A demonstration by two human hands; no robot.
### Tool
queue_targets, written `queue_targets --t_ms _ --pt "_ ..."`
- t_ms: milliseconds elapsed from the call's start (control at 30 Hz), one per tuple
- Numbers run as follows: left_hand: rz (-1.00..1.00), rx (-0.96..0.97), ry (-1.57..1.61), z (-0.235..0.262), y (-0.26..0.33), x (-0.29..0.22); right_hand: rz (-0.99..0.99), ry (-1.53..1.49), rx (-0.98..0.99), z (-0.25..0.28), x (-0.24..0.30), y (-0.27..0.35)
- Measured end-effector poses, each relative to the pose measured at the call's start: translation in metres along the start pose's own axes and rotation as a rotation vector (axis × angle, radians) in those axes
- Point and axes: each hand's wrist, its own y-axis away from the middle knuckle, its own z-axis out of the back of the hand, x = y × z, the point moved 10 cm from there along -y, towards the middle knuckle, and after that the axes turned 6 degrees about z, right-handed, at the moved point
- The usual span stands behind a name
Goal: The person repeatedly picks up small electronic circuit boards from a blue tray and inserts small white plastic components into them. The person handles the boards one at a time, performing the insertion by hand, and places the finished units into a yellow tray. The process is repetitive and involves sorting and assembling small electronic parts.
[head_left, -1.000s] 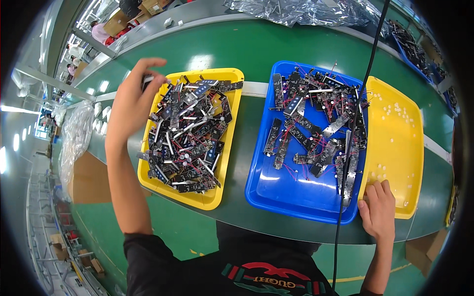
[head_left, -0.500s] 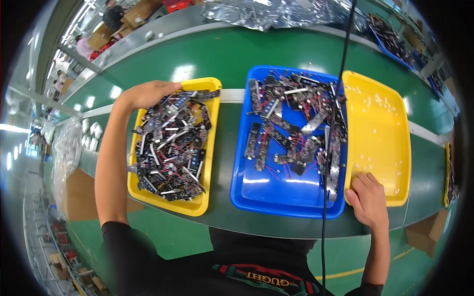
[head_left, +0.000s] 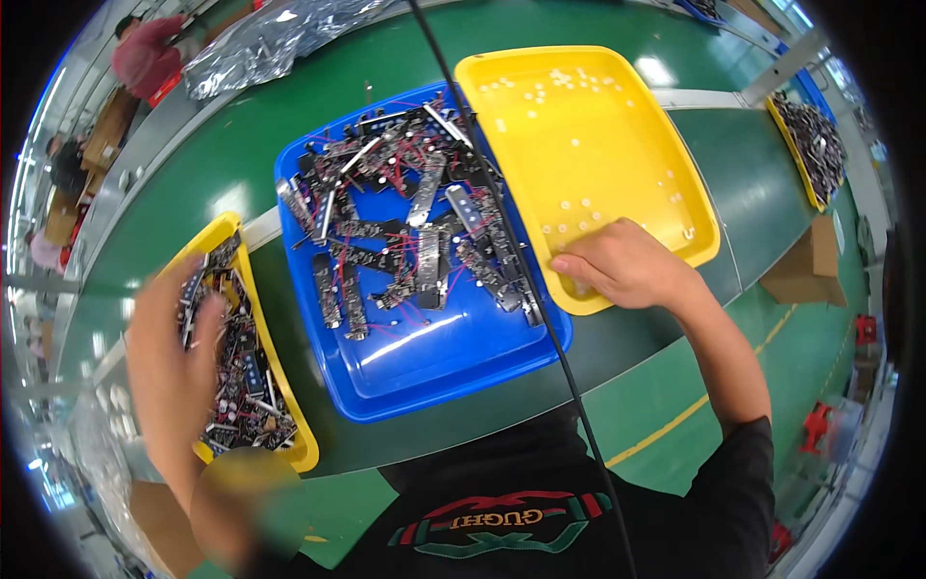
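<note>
My left hand (head_left: 172, 352), blurred by motion, is over the left yellow tray (head_left: 303, 446); its thumb stands apart from the fingers and it appears to hold nothing. That tray is heaped with small circuit boards (head_left: 253, 376). In the middle, a blue tray (head_left: 415, 381) holds circuit boards with thin red wires (head_left: 428, 253), mostly toward its far side. My right hand (head_left: 627, 265) is closed inside the near left corner of the right yellow tray (head_left: 598, 169), fingers curled; what they pinch is hidden. Small white pieces (head_left: 575, 143) are scattered over this tray's bottom.
A black cable (head_left: 552, 333) hangs across the view, in front of the blue tray. Silvery plastic sheeting (head_left: 280, 48) lies on the far side. Another yellow tray of parts (head_left: 812, 154) stands at far right, above a cardboard box (head_left: 805, 262). A person (head_left: 147, 58) is at far left.
The view has swung to the right, so the trays appear further left. My left hand has come off the left tray's far rim toward me. My right hand stays at the yellow tray's near corner.
</note>
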Motion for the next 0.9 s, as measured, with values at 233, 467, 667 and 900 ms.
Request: queue_targets --t_ms 233,467,667,900 --pt "-0.001 0.040 0.354 -0.056 0.059 -0.083 -0.289 -0.721 -0.330 0.026 -0.060 0.002" --pt "0.190 0.059 0.329 -0.092 0.032 -0.081 -0.361 -2.235 -0.727 -0.003 -0.093 0.017" --pt "0.155 0.137 0.297 -0.100 0.018 -0.078 -0.427 -2.249 -0.892 -0.009 -0.093 0.029" --pt "0.073 0.047 0.379 -0.091 0.015 -0.082 -0.432 -2.055 -1.097 0.005 -0.097 0.035"
